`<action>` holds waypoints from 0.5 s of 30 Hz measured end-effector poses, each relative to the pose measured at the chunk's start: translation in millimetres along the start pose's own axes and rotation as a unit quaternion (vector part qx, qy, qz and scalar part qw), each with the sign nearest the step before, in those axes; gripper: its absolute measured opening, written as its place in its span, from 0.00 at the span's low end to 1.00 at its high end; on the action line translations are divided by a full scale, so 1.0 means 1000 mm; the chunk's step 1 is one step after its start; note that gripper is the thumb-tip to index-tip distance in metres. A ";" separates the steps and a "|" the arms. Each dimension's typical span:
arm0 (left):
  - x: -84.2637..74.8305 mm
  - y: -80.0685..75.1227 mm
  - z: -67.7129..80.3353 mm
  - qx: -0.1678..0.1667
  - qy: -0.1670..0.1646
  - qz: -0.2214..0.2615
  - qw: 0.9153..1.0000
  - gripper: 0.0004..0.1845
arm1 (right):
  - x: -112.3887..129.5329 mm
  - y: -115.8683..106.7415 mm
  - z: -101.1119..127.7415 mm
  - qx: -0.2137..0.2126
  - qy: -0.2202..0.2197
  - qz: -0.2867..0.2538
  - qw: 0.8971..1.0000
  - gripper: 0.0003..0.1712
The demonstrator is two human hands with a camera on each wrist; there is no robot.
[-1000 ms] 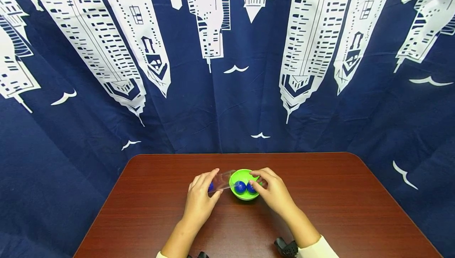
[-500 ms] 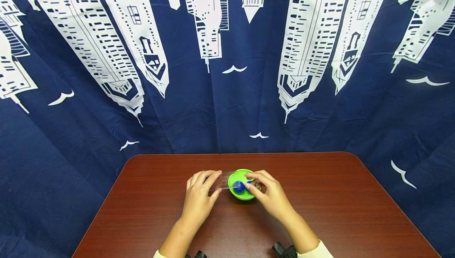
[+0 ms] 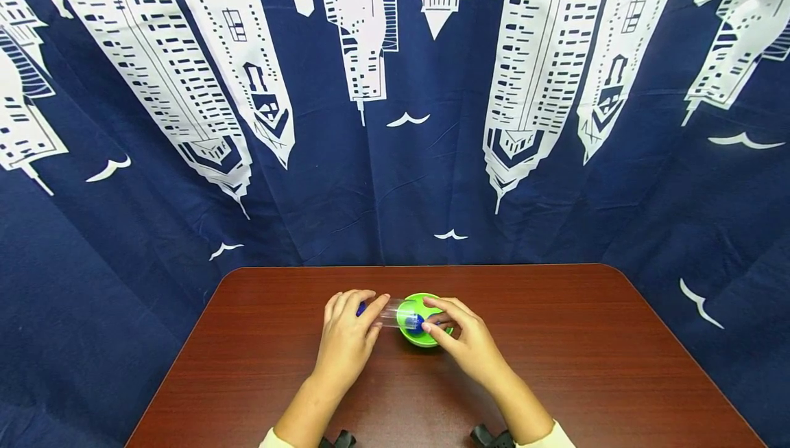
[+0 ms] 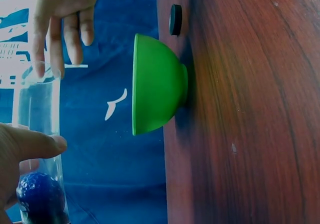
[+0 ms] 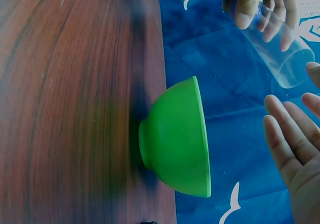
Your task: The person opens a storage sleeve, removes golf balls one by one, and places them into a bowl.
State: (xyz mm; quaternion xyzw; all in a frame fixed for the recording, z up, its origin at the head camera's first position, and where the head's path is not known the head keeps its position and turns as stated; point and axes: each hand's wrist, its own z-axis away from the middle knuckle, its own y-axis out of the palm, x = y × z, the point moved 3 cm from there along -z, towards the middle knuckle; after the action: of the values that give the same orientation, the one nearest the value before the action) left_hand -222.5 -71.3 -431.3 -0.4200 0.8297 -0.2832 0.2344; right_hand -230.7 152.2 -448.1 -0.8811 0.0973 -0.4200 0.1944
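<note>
My left hand (image 3: 345, 331) grips a clear tube (image 3: 391, 313) that lies nearly level in the head view, its mouth over the green bowl (image 3: 424, 342). In the left wrist view a blue dimpled golf ball (image 4: 41, 196) sits at the tube's dark far end, beside my left thumb. My right hand (image 3: 465, 335) hovers over the bowl at the tube's mouth, fingers loosely extended, palm empty in the right wrist view. Blue golf balls lie in the bowl; one (image 3: 412, 324) shows through the tube, the other is mostly behind my right fingers.
The bowl stands on a brown wood-grain table (image 3: 247, 366). A small black disc, like a cap (image 4: 175, 20), rests on the table near the bowl. Behind the far edge hangs a dark blue cloth (image 3: 333, 228) with white building prints.
The tube has turned more level and its mouth reaches farther over the bowl. My right hand has shifted slightly left towards that mouth. The ball in the tube shows again beyond my left fingers.
</note>
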 end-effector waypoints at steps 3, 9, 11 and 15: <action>-0.002 -0.001 -0.001 0.005 0.012 -0.015 1.000 0.32 | 0.001 0.002 0.001 0.005 0.000 -0.012 1.000 0.26; -0.004 -0.001 -0.002 0.008 0.030 -0.033 0.999 0.32 | 0.003 0.007 0.002 0.016 -0.002 -0.036 0.999 0.27; -0.004 -0.002 -0.002 0.007 0.034 -0.034 0.999 0.31 | 0.003 0.009 0.002 0.020 0.000 -0.043 0.999 0.26; -0.004 -0.003 -0.003 0.005 0.039 -0.037 0.999 0.30 | 0.004 0.012 0.002 0.021 -0.008 -0.050 0.998 0.26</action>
State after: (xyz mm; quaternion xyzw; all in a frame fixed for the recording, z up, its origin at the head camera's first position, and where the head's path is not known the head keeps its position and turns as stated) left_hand -220.7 -68.3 -426.4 -0.4381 0.8205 -0.3121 0.1936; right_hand -226.7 141.1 -451.6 -0.8841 0.0427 -0.4239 0.1920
